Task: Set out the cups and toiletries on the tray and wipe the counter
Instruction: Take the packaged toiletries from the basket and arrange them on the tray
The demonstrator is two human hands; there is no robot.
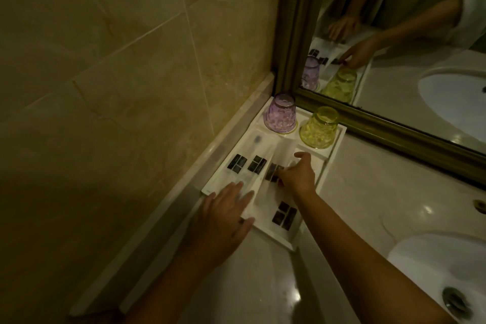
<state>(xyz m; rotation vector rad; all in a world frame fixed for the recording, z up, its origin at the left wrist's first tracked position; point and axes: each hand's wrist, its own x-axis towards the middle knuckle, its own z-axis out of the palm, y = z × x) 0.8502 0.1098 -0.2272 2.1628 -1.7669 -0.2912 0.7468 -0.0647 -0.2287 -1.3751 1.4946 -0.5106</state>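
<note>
Head view showed both hands working over the tray (333, 156). Beyond the right hand (298, 174), two cups stood upside down at the tray's far end: a purple cup (280, 117) and, beside it, a yellow cup (319, 129). The left hand (228, 216) lay with fingers straight, pressing down on the sachets (252, 163) at the near corner. The right hand's fingers curled onto one sachet in the middle, though whether it truly pinched it I could not tell. Another sachet (284, 215) lay between the two wrists. Cups looked done; toiletries seemed nearly arranged. No cloth showed, so wiping the counter (381, 192), right of both hands, appeared still to do.
</note>
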